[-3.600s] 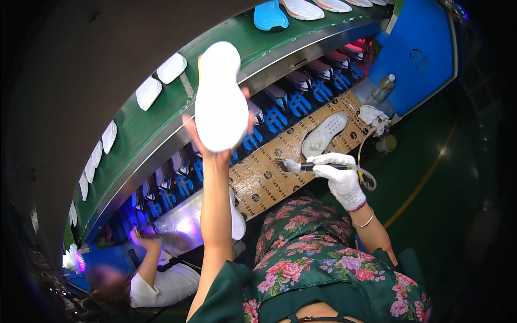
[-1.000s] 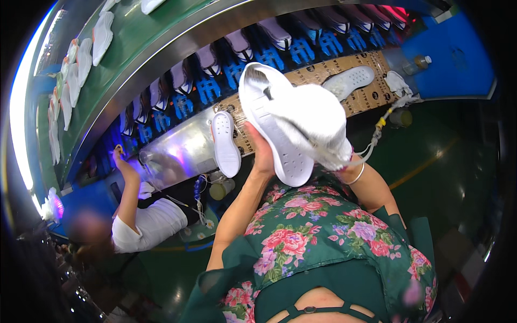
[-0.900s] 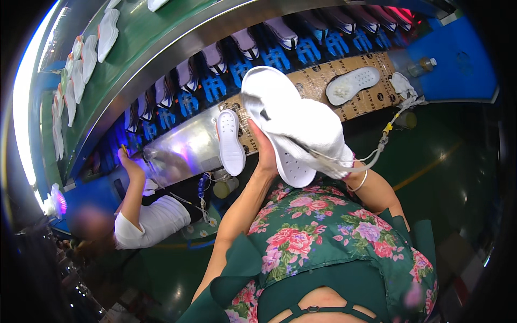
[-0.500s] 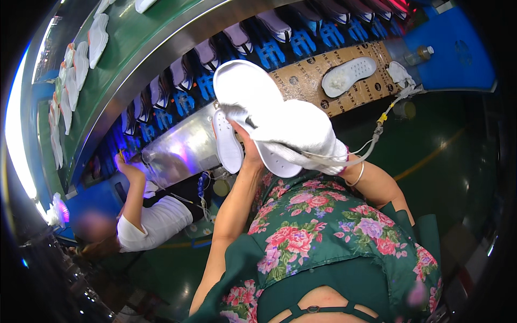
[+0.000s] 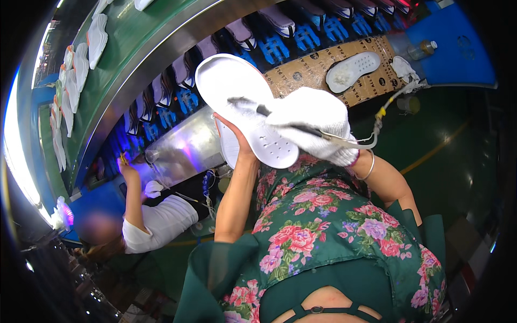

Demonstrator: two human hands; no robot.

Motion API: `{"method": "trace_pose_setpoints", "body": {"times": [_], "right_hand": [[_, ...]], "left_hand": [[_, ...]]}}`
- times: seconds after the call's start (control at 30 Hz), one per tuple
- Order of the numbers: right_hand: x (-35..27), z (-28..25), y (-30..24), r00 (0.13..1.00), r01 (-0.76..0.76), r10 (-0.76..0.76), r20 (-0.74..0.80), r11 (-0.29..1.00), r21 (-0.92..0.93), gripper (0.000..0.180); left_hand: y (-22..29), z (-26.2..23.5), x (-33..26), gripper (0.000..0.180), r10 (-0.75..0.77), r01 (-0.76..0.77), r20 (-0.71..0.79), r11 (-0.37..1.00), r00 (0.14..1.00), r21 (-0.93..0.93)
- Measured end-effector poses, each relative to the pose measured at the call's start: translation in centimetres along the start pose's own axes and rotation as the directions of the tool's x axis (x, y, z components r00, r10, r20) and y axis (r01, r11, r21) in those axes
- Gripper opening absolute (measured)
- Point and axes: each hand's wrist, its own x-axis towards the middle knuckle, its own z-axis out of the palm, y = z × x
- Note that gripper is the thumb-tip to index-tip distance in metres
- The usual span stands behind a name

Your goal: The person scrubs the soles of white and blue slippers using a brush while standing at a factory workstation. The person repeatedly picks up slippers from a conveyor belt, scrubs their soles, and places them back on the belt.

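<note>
My left hand [image 5: 237,141] holds a white shoe sole [image 5: 243,107] from below, its flat perforated face turned toward me. My right hand [image 5: 314,126], in a white knit glove, grips a thin dark brush [image 5: 269,113] with a hose trailing from it, and the brush tip rests on the sole's surface. Both hands are raised in front of my flowered green apron [image 5: 318,226]. A second white sole [image 5: 353,70] lies on the brown cardboard sheet [image 5: 301,75] over the bench.
A green conveyor belt [image 5: 140,37] carries several white soles [image 5: 81,62] at upper left. Blue shoe holders [image 5: 274,48] run in a row below it. A shiny metal housing [image 5: 186,148] sits beside me. A person in a white shirt [image 5: 156,220] works at lower left. A bottle [image 5: 420,49] stands near a blue panel.
Both hands have lowered the sole from high above toward my chest. The gloved right hand has come onto it with the brush and now sweeps across its face.
</note>
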Motion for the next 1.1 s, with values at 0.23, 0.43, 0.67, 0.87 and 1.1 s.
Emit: {"method": "trace_pose_setpoints", "body": {"times": [0.23,0.43,0.67,0.87,1.1], "right_hand": [[-1.5,1.4,-1.3,0.974,0.16,-0.17,0.15,0.984,0.08,0.03],[-1.8,2.2,0.0,0.972,0.23,-0.222,0.084,0.967,-0.11,0.027],[-2.3,1.9,-0.1,0.989,0.132,-0.131,0.073,0.991,-0.012,0.032],[-2.9,2.0,-0.8,0.962,0.22,-0.238,0.132,0.966,0.136,0.029],[-3.5,2.2,-0.6,0.958,0.201,-0.18,0.222,0.977,-0.075,0.032]], "left_hand": [[1.1,-1.5,1.1,0.108,-0.098,0.129,0.226,0.984,0.969,-0.124],[2.4,-0.2,2.1,0.128,-0.065,0.08,0.073,0.969,0.995,-0.235],[3.3,0.0,3.4,0.117,0.05,-0.017,0.22,0.989,0.974,-0.149],[3.4,-0.8,3.7,0.113,0.123,-0.105,0.115,0.982,0.986,-0.156],[4.5,0.1,4.3,0.124,0.029,0.021,0.213,0.973,0.977,-0.228]]}}
